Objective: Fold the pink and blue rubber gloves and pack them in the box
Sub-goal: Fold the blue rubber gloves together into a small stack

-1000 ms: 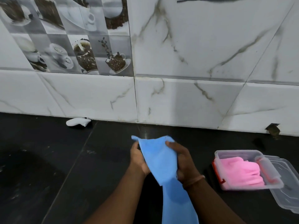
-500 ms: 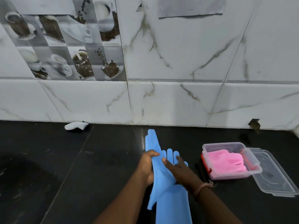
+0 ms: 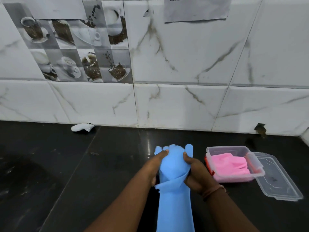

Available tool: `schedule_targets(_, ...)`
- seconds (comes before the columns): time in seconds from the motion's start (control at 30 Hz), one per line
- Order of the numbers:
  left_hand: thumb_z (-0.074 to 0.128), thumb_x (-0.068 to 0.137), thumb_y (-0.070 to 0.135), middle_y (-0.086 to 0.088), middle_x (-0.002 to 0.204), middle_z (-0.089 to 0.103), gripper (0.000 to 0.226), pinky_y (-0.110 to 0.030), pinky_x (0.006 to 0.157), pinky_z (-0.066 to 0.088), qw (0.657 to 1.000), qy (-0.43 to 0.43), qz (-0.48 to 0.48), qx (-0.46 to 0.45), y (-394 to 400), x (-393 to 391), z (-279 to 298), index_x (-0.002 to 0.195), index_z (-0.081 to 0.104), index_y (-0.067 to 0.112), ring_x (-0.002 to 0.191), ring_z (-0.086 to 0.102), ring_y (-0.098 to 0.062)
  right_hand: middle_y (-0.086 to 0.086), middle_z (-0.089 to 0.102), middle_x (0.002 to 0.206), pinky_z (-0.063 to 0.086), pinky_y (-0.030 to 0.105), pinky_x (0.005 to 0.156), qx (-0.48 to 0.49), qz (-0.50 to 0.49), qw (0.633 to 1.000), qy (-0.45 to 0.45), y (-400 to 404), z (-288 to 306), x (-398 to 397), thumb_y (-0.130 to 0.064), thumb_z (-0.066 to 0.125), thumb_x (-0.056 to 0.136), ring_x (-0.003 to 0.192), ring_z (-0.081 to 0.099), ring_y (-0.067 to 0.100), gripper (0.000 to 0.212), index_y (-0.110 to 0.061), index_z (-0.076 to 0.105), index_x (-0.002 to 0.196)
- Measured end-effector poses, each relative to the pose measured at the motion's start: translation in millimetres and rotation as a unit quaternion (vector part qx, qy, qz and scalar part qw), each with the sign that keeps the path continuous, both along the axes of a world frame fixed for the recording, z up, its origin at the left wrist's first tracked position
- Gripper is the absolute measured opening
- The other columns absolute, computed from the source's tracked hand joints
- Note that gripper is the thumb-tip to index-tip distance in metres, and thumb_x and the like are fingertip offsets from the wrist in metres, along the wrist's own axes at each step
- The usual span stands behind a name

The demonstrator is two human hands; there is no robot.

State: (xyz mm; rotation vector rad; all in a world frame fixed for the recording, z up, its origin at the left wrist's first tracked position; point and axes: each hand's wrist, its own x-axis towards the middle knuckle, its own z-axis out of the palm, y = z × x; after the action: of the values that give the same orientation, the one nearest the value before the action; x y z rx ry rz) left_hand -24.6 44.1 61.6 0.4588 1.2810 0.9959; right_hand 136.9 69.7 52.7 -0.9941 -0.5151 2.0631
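The blue rubber glove (image 3: 174, 195) lies lengthwise on the black counter, cuff toward me, its finger end doubled back over the palm. My left hand (image 3: 154, 166) pinches its left side and my right hand (image 3: 194, 173) grips its right side at the fold. To the right stands the clear plastic box (image 3: 229, 149), open, with the folded pink glove (image 3: 229, 166) inside it. The box is about a hand's width from my right hand.
The box's clear lid (image 3: 277, 180) lies flat against the box's right side. A small white object (image 3: 82, 127) rests by the tiled wall at the back left. The black counter (image 3: 70, 173) stretches left of the glove.
The glove's fingers, stretched flat toward the wall half a second ago, are now folded back over the palm. Both hands have shifted onto the folded end.
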Motion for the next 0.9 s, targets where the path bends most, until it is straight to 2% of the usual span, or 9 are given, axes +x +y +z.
schedule_targets(0.13,0.074,0.091,0.039,-0.018,0.125,0.074,0.049,-0.053,0.115,0.045,0.995,-0.101,-0.009,-0.005,-20,-6,-12,0.132,0.068,0.011,0.122,0.068,-0.037,0.026,0.058,0.137,0.054,0.051,0.094,-0.003,0.038,0.999,0.02,-17,-1,11,-0.027,0.044,0.105,0.125,0.057,0.042,0.041,-0.003,0.055,0.136)
schedule_targets(0.27,0.059,0.102,0.034,-0.015,0.123,0.075,0.038,-0.052,0.113,0.047,0.997,-0.041,-0.06,-0.031,-28,6,-23,0.132,0.065,0.012,0.119,0.07,-0.034,0.024,0.067,0.12,0.055,0.047,0.089,-0.026,0.006,0.983,-0.183,-36,-35,3,-0.02,0.05,0.102,0.11,0.065,0.039,0.035,-0.001,0.058,0.13)
schedule_targets(0.37,0.062,0.1,0.013,-0.02,0.114,0.077,0.031,-0.049,0.095,0.059,0.989,0.021,-0.106,-0.106,-33,11,-34,0.129,0.064,0.003,0.106,0.074,-0.036,0.024,0.068,0.116,0.052,0.055,0.099,0.01,-0.002,0.952,-0.307,-53,-59,-1,-0.006,0.049,0.098,0.107,0.066,0.04,0.033,0.003,0.058,0.128)
schedule_targets(0.43,0.06,0.1,0.006,-0.016,0.107,0.077,0.028,-0.047,0.089,0.06,0.981,0.088,-0.135,-0.112,-34,11,-39,0.127,0.065,0.002,0.101,0.074,-0.034,0.022,0.069,0.114,0.052,0.057,0.097,0.016,0.009,0.954,-0.3,-58,-63,-1,-0.003,0.049,0.096,0.105,0.067,0.041,0.031,0.0,0.059,0.126)
schedule_targets(0.5,0.06,0.1,0.01,-0.014,0.109,0.075,0.028,-0.05,0.101,0.056,0.979,0.145,-0.109,-0.093,-29,8,-43,0.127,0.066,0.004,0.109,0.072,-0.035,0.02,0.069,0.119,0.05,0.056,0.101,0.02,-0.005,0.97,-0.242,-54,-60,1,-0.011,0.048,0.101,0.109,0.066,0.039,0.03,-0.003,0.059,0.128)
schedule_targets(0.6,0.066,0.097,0.014,-0.015,0.111,0.079,0.028,-0.053,0.102,0.056,0.997,0.055,-0.033,-0.034,-22,2,-46,0.125,0.068,0.01,0.105,0.076,-0.035,0.014,0.069,0.123,0.048,0.054,0.105,0.031,-0.026,0.986,-0.164,-40,-53,9,-0.028,0.049,0.104,0.115,0.065,0.033,0.03,-0.014,0.061,0.128)
schedule_targets(0.7,0.071,0.096,0.02,-0.01,0.112,0.08,0.026,-0.05,0.093,0.061,1.0,0.002,0.009,-0.002,-14,3,-47,0.121,0.07,0.015,0.101,0.078,-0.03,0.01,0.07,0.116,0.05,0.053,0.102,0.041,-0.039,0.97,-0.235,-25,-51,12,-0.032,0.055,0.101,0.11,0.067,0.031,0.028,-0.014,0.063,0.121)
schedule_targets(0.8,0.062,0.1,0.019,-0.008,0.101,0.081,0.019,-0.036,0.068,0.061,0.995,0.068,0.023,-0.068,-16,9,-55,0.117,0.071,0.014,0.09,0.078,-0.026,0.015,0.07,0.108,0.056,0.04,0.086,0.078,-0.023,0.911,-0.404,-24,-62,16,-0.017,0.06,0.096,0.093,0.068,0.024,0.022,-0.001,0.067,0.111)
schedule_targets(0.9,0.059,0.099,0.008,-0.014,0.104,0.079,0.02,-0.041,0.072,0.063,0.99,0.095,0.015,-0.1,-23,9,-70,0.117,0.07,0.009,0.095,0.076,-0.03,0.009,0.069,0.101,0.045,0.024,0.061,0.103,-0.026,0.879,-0.464,-31,-71,20,-0.008,0.062,0.091,0.076,0.06,0.007,0.008,-0.01,0.065,0.098)
